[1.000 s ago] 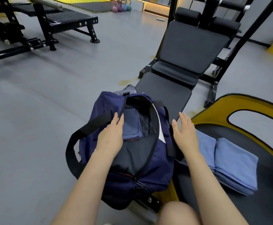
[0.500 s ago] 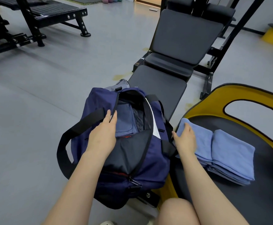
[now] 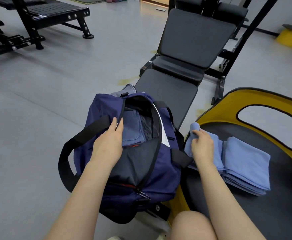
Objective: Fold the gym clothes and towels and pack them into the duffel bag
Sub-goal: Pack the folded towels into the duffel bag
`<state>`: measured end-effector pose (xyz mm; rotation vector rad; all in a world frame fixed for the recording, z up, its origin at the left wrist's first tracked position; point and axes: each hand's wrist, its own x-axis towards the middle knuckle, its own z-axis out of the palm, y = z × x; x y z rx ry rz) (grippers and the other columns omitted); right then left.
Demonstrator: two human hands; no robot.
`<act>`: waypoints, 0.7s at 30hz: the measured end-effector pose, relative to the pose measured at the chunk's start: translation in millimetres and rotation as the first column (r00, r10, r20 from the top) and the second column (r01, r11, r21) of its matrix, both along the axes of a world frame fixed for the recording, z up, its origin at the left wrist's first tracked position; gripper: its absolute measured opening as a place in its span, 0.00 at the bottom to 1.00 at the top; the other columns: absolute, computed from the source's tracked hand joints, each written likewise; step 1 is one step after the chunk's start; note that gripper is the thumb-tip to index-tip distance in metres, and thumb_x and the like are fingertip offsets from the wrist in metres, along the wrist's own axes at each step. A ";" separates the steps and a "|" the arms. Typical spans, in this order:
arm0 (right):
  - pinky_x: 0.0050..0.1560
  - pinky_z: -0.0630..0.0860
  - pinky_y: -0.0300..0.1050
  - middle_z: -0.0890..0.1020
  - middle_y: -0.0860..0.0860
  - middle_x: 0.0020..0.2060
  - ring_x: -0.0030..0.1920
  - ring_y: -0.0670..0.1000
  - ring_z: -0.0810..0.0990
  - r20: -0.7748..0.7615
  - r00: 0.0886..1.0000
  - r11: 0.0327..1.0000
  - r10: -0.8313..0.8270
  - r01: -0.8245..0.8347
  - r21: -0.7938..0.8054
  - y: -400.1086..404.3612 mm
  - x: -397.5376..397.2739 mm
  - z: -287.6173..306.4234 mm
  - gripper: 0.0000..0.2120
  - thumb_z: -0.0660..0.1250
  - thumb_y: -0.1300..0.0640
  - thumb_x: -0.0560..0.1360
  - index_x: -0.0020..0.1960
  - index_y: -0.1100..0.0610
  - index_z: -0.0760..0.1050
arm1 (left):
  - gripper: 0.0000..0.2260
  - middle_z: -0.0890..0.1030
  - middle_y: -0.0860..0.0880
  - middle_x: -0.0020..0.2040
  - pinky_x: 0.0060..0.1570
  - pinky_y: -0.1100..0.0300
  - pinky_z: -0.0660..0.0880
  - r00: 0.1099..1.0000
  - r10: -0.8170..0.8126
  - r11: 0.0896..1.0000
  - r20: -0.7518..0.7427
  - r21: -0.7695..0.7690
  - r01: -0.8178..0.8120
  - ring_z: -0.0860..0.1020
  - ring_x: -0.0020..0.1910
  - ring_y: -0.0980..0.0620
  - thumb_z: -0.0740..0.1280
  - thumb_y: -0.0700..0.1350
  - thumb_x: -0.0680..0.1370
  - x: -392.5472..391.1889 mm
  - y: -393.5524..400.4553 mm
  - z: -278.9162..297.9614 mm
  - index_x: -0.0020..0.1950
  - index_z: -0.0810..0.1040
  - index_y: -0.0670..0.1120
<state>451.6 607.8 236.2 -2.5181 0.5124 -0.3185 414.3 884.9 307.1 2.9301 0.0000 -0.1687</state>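
A navy duffel bag stands unzipped on the floor in front of me, with a folded blue cloth lying inside. My left hand grips the left edge of the bag's opening, holding it apart. Just right of the bag, two stacks of folded light-blue towels lie on a black and yellow pad. My right hand grips the near stack at its left end, and the top corner of that towel is lifted and curled.
A black weight bench stands right behind the bag. Another black bench frame is at the far left. Grey floor stretches to the left of the bag. My bare knee shows at the bottom.
My right hand came down from beside the bag onto the near towel stack and closed on it, lifting its corner. My left hand stayed at the bag's opening.
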 end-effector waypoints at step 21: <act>0.49 0.68 0.45 0.75 0.57 0.62 0.58 0.60 0.74 -0.062 0.993 0.941 -0.099 0.114 0.318 -20.8 -11.9 16.8 0.23 0.68 0.61 0.75 0.68 0.58 0.65 | 0.35 0.44 0.50 0.79 0.42 0.60 0.67 1.000 0.011 1.000 -0.020 0.008 -0.011 0.75 0.54 0.46 0.55 0.31 0.76 0.7 -1.1 2.0 0.78 0.43 0.49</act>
